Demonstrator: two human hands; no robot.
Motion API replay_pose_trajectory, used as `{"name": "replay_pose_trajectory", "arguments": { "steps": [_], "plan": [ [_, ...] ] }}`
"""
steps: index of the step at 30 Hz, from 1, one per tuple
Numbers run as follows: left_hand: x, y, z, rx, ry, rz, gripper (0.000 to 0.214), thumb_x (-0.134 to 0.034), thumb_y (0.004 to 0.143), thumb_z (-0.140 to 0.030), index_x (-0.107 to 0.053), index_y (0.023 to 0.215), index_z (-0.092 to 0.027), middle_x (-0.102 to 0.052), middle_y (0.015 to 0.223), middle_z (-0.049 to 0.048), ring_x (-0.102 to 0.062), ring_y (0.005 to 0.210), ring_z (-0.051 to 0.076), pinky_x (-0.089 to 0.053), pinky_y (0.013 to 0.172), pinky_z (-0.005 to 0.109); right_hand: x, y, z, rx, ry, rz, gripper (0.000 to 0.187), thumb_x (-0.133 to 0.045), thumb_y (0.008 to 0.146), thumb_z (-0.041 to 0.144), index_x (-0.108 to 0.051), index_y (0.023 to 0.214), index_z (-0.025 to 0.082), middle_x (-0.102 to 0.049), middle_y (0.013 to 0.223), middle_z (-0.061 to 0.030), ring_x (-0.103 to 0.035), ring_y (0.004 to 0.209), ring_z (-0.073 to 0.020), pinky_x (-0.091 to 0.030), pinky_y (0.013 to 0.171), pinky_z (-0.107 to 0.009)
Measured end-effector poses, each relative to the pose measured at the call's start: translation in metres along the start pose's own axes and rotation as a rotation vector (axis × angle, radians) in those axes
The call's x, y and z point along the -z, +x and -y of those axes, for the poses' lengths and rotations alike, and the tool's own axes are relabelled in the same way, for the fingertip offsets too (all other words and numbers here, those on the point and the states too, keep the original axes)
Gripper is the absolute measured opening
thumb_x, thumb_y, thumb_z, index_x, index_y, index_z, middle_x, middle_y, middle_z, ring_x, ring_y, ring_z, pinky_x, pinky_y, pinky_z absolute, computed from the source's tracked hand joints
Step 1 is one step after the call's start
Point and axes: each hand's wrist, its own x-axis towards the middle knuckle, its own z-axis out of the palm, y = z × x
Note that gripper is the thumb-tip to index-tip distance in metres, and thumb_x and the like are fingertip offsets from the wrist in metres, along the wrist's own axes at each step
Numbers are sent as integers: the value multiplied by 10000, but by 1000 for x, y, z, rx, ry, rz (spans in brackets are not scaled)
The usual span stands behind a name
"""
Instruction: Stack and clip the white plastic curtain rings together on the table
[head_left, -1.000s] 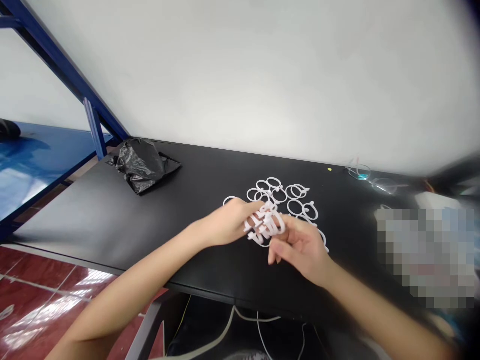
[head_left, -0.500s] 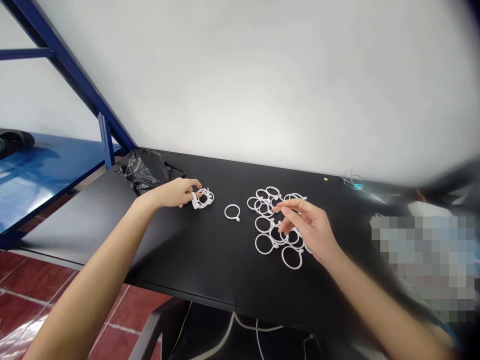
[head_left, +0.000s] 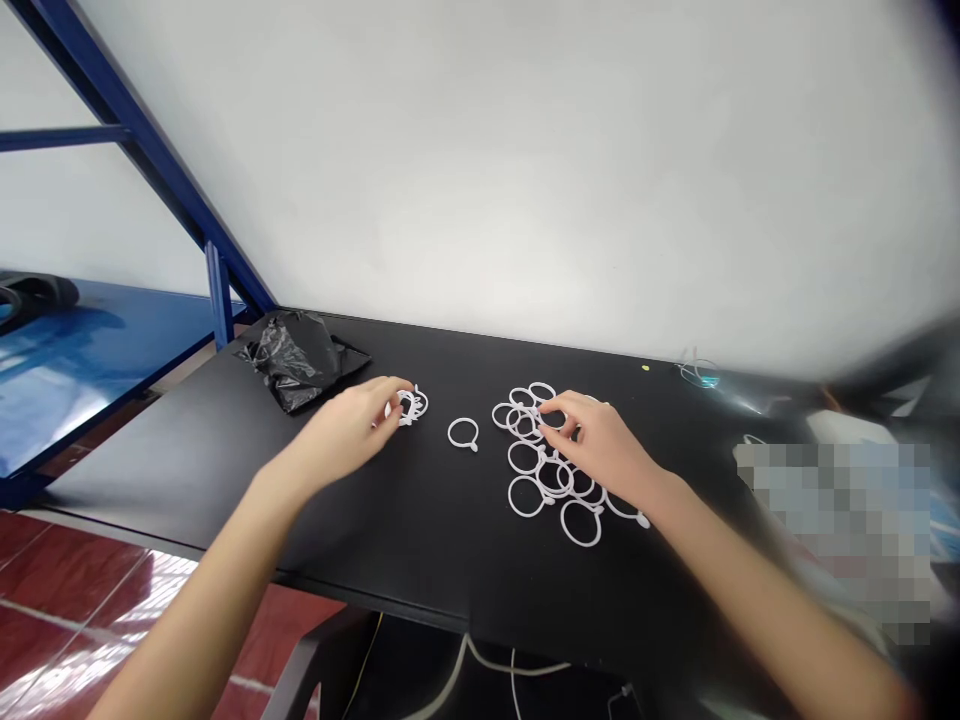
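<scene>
My left hand (head_left: 364, 420) is at a small cluster of white rings (head_left: 420, 403), its thumb and fingers apart and partly covering them. The rings look like curtain rings, each thin and round with a small tab. A single white ring (head_left: 463, 433) lies flat between my hands, touched by neither. To the right, my right hand (head_left: 596, 435) is over a larger spread of white rings (head_left: 527, 496), many overlapping. Its thumb and index fingertips are a little apart around part of a ring near the upper middle; whether they touch it is hard to see.
All the rings lie on a black table (head_left: 465, 540) against a white wall. A crumpled black plastic bag (head_left: 296, 355) sits at the back left, beside a blue metal frame (head_left: 219, 295). Clear plastic (head_left: 701, 375) is at the back right. Cables (head_left: 517, 668) hang below the front edge.
My left hand has drawn nearer to me, its thumb now showing in front of the small cluster. The right hand has shifted slightly left, thumb and index closer together. The view has tilted slightly.
</scene>
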Motion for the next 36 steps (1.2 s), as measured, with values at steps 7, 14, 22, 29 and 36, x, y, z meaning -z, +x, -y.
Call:
{"name": "replay_pose_trajectory", "arguments": {
  "steps": [7, 14, 22, 29, 36],
  "plan": [
    [-52, 24, -39, -240, 113, 98, 280, -405, 927, -190, -575, 1149, -186, -592, 1125, 84, -631, 968, 220, -524, 759, 311, -11, 35, 3, -2, -171, 98, 206, -643, 826, 371, -663, 945, 203, -684, 1001, -52, -634, 749, -184, -442, 659, -304],
    [-65, 51, -43, -106, 114, 161, 215, -453, 831, -115, -600, 980, -165, -629, 997, 84, -636, 879, 220, -498, 714, 309, -22, 49, -2, -64, -146, 105, 142, -623, 745, 193, -661, 881, 204, -697, 865, -42, -617, 713, -178, -388, 598, -270],
    [-50, 64, -43, -155, 15, 200, 106, -532, 762, -83, -578, 747, -178, -651, 801, 34, -624, 741, 174, -456, 650, 261, -14, 54, -5, -72, 83, 66, 82, -614, 708, 197, -622, 790, 191, -693, 789, -27, -565, 581, -122, -403, 532, -246],
    [-43, 61, -63, -302, -528, 198, 130, -531, 898, -245, -641, 917, -178, -669, 777, -1, -622, 676, 114, -479, 631, 214, 12, 33, -21, -194, 654, 28, 356, -663, 723, 446, -636, 924, 154, -674, 733, -38, -481, 489, -89, -334, 414, -211],
    [-79, 93, -89, -344, -231, 195, 150, -575, 783, -112, -682, 868, -173, -699, 889, 24, -630, 754, 141, -492, 735, 238, -2, 32, -43, -152, 426, -23, 212, -663, 677, 274, -704, 835, 139, -678, 708, -32, -534, 566, -114, -428, 516, -242]
  ]
}}
